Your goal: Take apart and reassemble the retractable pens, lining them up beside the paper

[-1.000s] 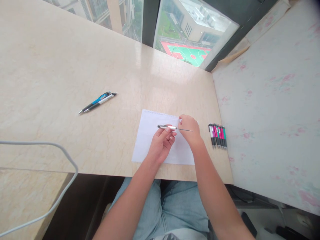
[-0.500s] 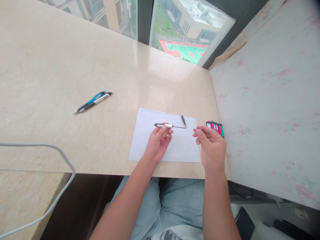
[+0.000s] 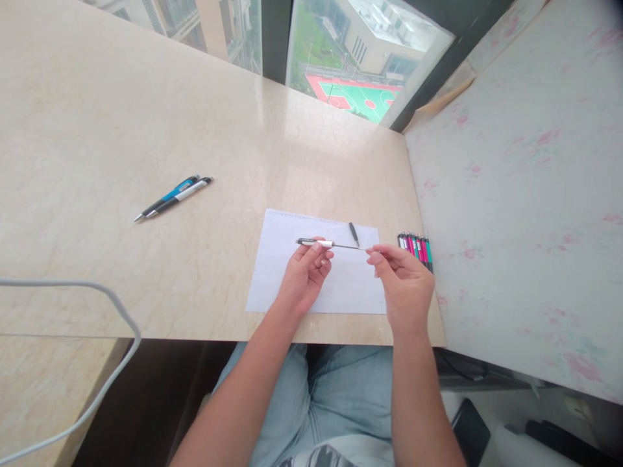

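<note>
My left hand (image 3: pixel 307 272) is closed round the white and black barrel of a pen (image 3: pixel 325 243), held level above a sheet of paper (image 3: pixel 272 279). A thin dark refill (image 3: pixel 346 246) sticks out of the barrel's right end. At the refill's tip, my right hand (image 3: pixel 402 279) is closed in a pinch of thumb and forefinger; whatever small thing it holds is too tiny to make out. Just behind the refill, the black front part of a pen (image 3: pixel 354 232) lies on the paper.
Two pens (image 3: pixel 174 198), one blue and one white, lie side by side to the left. Several coloured pens (image 3: pixel 416 250) are lined up by the papered wall (image 3: pixel 525 214) on the right. A white cable (image 3: pixel 127 316) curves across the left front, and a window borders the table's back.
My right hand has moved left, bringing its pinched fingertips to the refill's tip, where a gap showed before. The left hand still holds the barrel. The whole view has shifted slightly.
</note>
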{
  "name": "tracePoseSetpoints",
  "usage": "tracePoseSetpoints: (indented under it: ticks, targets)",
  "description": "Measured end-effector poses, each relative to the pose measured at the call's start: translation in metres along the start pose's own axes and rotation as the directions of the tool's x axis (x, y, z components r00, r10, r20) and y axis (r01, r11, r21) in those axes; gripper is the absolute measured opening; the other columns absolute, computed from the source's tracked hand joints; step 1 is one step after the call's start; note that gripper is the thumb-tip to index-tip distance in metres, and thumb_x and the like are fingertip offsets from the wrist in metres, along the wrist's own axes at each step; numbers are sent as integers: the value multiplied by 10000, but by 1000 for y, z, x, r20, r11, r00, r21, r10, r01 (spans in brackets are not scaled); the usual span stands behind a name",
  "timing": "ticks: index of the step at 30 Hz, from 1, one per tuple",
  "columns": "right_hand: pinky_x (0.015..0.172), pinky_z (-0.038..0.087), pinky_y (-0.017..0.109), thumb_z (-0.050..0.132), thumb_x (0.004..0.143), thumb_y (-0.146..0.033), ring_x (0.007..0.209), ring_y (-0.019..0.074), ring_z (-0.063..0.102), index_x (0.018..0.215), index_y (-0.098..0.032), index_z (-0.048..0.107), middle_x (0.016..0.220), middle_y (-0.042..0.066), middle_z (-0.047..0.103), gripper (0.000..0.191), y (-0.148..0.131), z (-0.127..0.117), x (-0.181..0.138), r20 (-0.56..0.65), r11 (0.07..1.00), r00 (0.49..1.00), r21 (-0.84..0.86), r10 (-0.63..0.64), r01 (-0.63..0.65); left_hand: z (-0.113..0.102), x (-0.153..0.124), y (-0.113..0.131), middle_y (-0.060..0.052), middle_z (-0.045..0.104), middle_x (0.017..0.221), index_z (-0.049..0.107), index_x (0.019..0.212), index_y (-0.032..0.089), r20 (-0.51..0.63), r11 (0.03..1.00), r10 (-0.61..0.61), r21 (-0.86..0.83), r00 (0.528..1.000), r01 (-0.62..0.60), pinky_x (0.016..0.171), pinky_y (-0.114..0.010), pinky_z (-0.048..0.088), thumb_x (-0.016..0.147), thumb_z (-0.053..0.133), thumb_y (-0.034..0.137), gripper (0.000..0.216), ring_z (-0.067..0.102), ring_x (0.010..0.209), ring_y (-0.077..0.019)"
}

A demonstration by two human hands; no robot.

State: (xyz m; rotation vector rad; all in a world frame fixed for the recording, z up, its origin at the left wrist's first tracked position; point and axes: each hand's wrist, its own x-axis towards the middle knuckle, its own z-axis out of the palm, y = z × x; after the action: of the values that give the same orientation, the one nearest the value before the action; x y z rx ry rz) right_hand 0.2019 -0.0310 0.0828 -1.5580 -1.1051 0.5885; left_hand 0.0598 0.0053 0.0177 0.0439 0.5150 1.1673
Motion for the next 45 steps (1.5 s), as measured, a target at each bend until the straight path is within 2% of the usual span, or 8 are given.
tracePoseSetpoints:
  ticks: [20,34,40,43,45]
  targets:
    - [628,540,277,754,786,-339,743,149,667,894,-232,759,835,19,744,152,9,12,1,116,996,990,36,74,-79,2,-3,-1,-33,717,876,714,942,143,39,998,-43,54,998,41,641,-132,526,751,815,182,220,664,716,-70]
    - [613,548,275,770,772,-323,639,121,635,862,-220,743,769,0,730,139,12,27,-3,153,980,983,153,100,-123,1,-4,-1,-51,735,870,707,924,104,-21,998,-67,12,998,67,690,-135,564,785,789,157,170,703,729,-82]
    - [577,524,270,733,799,-371,683,138,649,903,-215,726,809,17,730,187,18,31,-1,164,985,981,118,104,-124,0,-1,-1,-48,737,894,705,912,111,-47,1000,-6,2,999,6,688,-124,550,810,770,181,140,691,733,-67]
    - [597,522,275,727,799,-377,747,152,664,988,-226,717,894,35,743,242,28,28,0,246,987,964,92,105,-131,-1,1,-2,-39,732,885,707,912,117,-42,1000,12,10,999,-12,666,-127,541,798,783,197,158,674,707,-59]
    - [608,518,280,710,802,-364,774,159,663,1041,-229,713,950,49,746,274,36,24,3,307,995,947,-6,93,-96,-1,1,-3,-36,728,882,708,914,118,-37,1000,19,17,999,-18,656,-127,533,784,795,198,175,665,699,-55]
